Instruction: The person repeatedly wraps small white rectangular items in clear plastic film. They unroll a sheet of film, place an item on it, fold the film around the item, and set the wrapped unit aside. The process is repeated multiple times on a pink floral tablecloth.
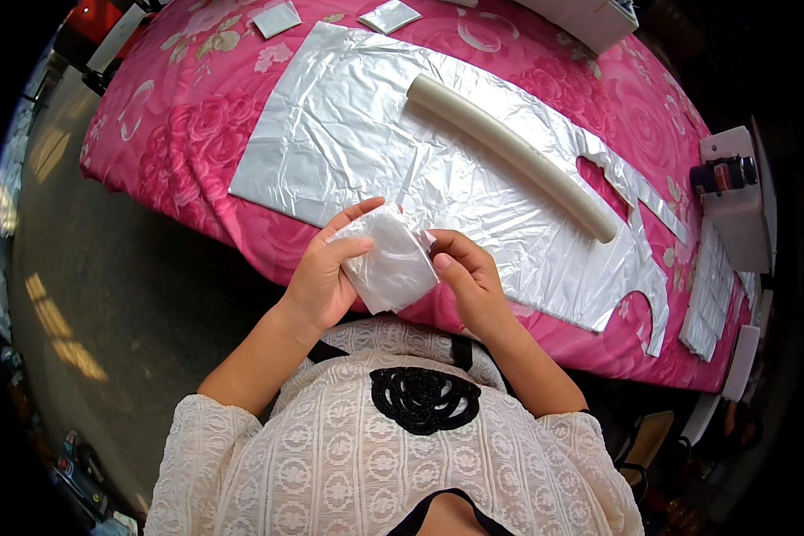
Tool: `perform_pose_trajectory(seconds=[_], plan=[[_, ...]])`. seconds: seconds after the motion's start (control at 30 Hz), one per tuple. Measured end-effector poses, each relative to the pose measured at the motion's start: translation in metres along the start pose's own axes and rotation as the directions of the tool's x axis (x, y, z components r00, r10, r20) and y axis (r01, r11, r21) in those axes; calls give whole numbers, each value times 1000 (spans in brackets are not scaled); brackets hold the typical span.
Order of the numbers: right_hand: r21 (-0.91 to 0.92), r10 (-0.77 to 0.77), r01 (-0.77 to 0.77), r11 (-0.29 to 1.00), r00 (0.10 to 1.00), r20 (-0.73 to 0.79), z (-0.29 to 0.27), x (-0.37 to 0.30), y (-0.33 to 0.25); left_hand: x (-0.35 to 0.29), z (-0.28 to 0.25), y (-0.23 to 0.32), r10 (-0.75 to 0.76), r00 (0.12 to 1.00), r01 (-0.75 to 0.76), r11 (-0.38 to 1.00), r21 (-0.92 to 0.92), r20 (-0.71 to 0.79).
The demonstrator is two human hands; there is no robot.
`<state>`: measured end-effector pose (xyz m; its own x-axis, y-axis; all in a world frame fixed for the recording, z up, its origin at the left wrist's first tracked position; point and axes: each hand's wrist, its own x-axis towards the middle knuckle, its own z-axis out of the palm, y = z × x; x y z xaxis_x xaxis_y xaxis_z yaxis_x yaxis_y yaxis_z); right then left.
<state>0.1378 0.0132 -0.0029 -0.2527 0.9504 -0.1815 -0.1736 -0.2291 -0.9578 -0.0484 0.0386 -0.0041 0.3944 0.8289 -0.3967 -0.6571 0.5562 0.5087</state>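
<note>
Between my hands, above the table's near edge, is a small folded square of thin, whitish see-through plastic. My left hand grips its left side, thumb on top and fingers behind. At the right edge of the square, my right hand pinches the plastic between thumb and curled fingers. Just beyond them lies a flat, shiny stack of thin plastic sheets with strap-like loops cut at its right end, similar to disposable aprons. A long pale tube rests slantwise on top of the sheets.
A pink rose-patterned cloth covers the table. Two folded plastic squares lie at the far edge. A white box stands far right. Along the right edge are another white box, a dark jar and folded plastic packets.
</note>
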Motion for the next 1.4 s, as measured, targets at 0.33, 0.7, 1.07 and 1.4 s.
perform_pose_trajectory(seconds=[0.33,0.7,1.07,1.4], plan=[[-370,-320,324,871,944,75,-5,3,2,3,-1,-5,-120,993,119,990,-80,-7],[-539,-311,324,778,943,117,-13,3,0,-3,-6,-28,-200,971,170,963,210,134],[128,-15,59,990,948,-317,-14,10,5,8,-19,-33,-357,888,299,927,225,292],[-917,-616,137,375,776,-136,-54,-8,19,4,12,-51,-68,709,-671,-373,641,702]])
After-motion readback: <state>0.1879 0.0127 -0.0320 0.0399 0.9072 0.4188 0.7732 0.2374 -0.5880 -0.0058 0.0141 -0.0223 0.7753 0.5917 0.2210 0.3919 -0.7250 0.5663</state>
